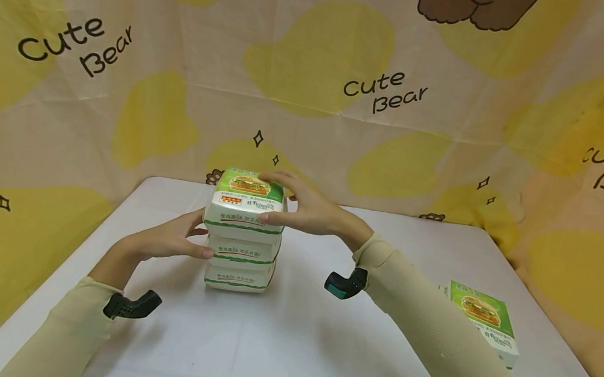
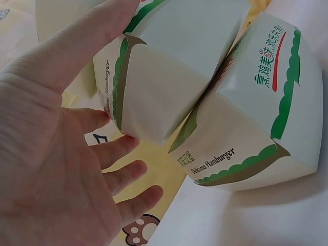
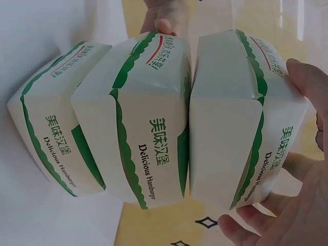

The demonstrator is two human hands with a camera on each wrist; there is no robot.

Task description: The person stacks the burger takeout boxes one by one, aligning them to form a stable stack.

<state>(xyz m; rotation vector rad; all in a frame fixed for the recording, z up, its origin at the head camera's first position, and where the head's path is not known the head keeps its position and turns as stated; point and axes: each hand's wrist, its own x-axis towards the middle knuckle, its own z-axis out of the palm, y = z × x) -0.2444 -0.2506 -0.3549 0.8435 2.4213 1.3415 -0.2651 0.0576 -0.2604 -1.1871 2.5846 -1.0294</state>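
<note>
Three white and green paper hamburger boxes stand in a stack, left of centre in the head view. My right hand (image 1: 313, 210) grips the top box (image 1: 235, 222), thumb at its front and fingers along its far side. Lower on the stack's left side, my left hand (image 1: 167, 240) holds the middle box (image 2: 171, 72) between thumb and fingertips. Under it the bottom box (image 1: 239, 278) rests on the table. The right wrist view shows "Delicious Hamburger" printed on the sides of all three. The top box sits slightly askew on the middle one.
Another hamburger box (image 1: 488, 321) lies on the white table (image 1: 290, 335) at the right, partly hidden by my right sleeve (image 1: 430, 317). A patterned "Cute Bear" cloth (image 1: 312, 53) hangs behind the table and along its sides.
</note>
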